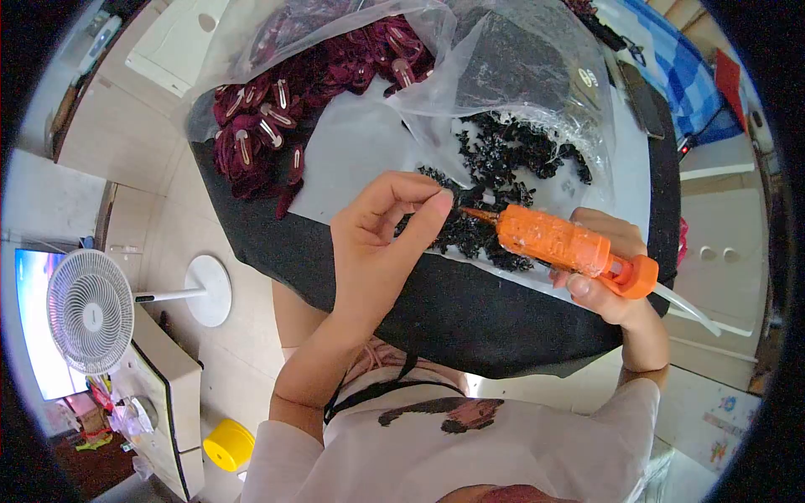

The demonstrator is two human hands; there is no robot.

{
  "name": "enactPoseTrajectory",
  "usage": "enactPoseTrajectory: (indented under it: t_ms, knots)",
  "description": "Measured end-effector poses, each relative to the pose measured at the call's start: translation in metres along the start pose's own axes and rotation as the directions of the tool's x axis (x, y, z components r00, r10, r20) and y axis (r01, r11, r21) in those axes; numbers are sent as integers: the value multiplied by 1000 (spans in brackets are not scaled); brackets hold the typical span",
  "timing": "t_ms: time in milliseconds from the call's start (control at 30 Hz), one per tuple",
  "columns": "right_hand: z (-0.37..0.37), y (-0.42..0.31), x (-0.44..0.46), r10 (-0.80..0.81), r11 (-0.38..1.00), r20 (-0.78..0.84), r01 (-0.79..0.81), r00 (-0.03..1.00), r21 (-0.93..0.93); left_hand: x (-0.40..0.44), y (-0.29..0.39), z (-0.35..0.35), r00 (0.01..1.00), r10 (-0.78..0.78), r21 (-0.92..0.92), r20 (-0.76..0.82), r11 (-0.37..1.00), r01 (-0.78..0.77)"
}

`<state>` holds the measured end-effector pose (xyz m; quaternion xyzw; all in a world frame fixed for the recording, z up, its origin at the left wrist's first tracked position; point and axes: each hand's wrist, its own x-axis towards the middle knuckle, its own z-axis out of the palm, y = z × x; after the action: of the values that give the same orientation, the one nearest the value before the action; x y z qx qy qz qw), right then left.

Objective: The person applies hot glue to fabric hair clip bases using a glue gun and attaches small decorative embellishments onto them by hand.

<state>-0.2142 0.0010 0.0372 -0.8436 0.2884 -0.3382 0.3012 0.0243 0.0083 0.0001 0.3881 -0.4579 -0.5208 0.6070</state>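
Note:
My right hand [619, 312] is wrapped round an orange hot glue gun [549, 239], and a white glue stick [689, 310] sticks out of its back end. The gun's nozzle points left. My left hand [377, 243] is closed in a pinch just beyond the nozzle tip. What lies between its thumb and finger is too small and dark to make out. Many small black pieces [495, 163] are heaped under and behind both hands. Farther left lies a pile of dark red fabric pieces with metal snap hair clips [272, 126].
Clear plastic bags [428, 92] cover the far side of the black-covered table [335, 264]. A phone [641, 101] lies at the right edge. On the floor to the left stand a white fan [92, 310] and a yellow bucket [228, 444].

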Motion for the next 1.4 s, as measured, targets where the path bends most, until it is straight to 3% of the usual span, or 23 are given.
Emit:
enactPoseTrajectory:
  t_ms: [300,500,800,900,1100,1400]
  knots:
    - [-1,-3,-3,99,995,-46,-98,994,8,-1,0,1,1000,14,-3,5,1000,-14]
    - [-1,-2,-2,42,999,-36,-42,998,15,-1,-2,1,999,26,23,24,999,-26]
    - [0,-7,-3,145,988,-76,-141,986,63,-2,0,1,1000,-9,-29,-3,1000,8]
    - [-1,-4,-3,84,996,-69,-81,994,38,-2,0,1,1000,5,-22,-17,1000,-6]
    - [-2,-9,-3,169,983,-89,-161,982,86,-2,2,1,999,-35,-44,-40,998,33]
    - [-2,-7,-2,131,991,-51,-129,990,37,-1,1,1,999,-13,-36,-36,999,12]
